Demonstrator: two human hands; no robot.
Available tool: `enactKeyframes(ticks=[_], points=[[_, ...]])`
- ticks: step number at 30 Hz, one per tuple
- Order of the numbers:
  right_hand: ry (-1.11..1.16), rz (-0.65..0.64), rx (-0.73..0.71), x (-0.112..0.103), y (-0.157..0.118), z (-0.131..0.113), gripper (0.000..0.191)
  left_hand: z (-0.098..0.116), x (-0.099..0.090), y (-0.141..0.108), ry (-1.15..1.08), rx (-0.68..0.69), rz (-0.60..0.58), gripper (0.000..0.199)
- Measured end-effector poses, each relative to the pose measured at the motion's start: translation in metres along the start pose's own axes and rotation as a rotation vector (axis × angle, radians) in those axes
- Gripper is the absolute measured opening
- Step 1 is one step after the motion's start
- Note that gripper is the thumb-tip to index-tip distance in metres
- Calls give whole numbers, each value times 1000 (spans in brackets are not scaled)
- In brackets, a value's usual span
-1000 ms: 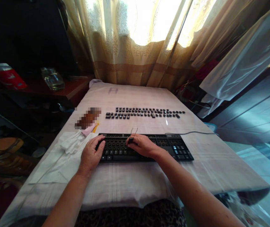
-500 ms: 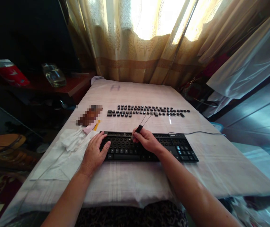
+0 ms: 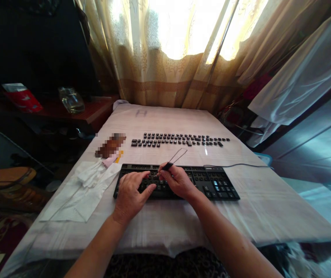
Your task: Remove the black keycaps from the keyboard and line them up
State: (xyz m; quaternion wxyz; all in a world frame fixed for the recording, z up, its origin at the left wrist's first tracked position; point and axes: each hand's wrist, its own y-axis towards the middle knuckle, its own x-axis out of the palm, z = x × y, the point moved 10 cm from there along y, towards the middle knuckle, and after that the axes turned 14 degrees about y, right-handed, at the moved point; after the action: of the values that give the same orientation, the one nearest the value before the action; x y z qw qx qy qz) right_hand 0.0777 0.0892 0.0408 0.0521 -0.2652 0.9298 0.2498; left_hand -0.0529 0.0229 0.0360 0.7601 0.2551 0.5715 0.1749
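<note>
A black keyboard [image 3: 223, 185] lies on the cloth-covered table, with many keycaps off its upper and middle parts. My right hand [image 3: 179, 181] is closed round a keycap puller [image 3: 168, 166], a black handle with two thin wire prongs pointing up and away from the keys; the hand is over the keyboard's middle. My left hand [image 3: 133, 193] rests over the keyboard's left part, fingers spread, thumb and forefinger apart. Behind the keyboard, loose black keycaps [image 3: 177, 136] lie in rows. What is under my fingertips is hidden.
White cloths [image 3: 78, 193] and a pixelated brown object [image 3: 110, 146] lie to the left on the table [image 3: 165, 227]. A cable [image 3: 243, 164] runs right from the keyboard. A glass jar [image 3: 72, 102] and a red packet [image 3: 23, 99] stand on a side shelf.
My left hand has moved right along the keyboard, closer to my right hand. The puller in my right hand has tilted further to the right. The view has shifted slightly.
</note>
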Motion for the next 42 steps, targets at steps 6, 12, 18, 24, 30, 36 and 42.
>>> enactKeyframes(ticks=[6,12,18,24,30,36,42], points=[[-69,-22,-99,13,-2,-17,16,-2,14,5,-158,-74,-91,18],[-128,109,-145,2,-5,-12,16,-17,18,1,-192,-161,-105,26],[-655,-12,-32,-16,-8,7,32,-30,11,1,-213,-194,-44,18],[-936,-180,129,-24,-18,20,39,-33,7,-1,-269,-172,22,24],[-1024,-233,192,-33,-20,20,38,-36,10,-3,-300,-178,28,25],[-760,-119,-60,-4,-9,-31,26,-30,6,0,-323,-144,22,23],[-486,-138,-148,32,-2,-36,21,-39,19,0,-516,-265,-113,25]])
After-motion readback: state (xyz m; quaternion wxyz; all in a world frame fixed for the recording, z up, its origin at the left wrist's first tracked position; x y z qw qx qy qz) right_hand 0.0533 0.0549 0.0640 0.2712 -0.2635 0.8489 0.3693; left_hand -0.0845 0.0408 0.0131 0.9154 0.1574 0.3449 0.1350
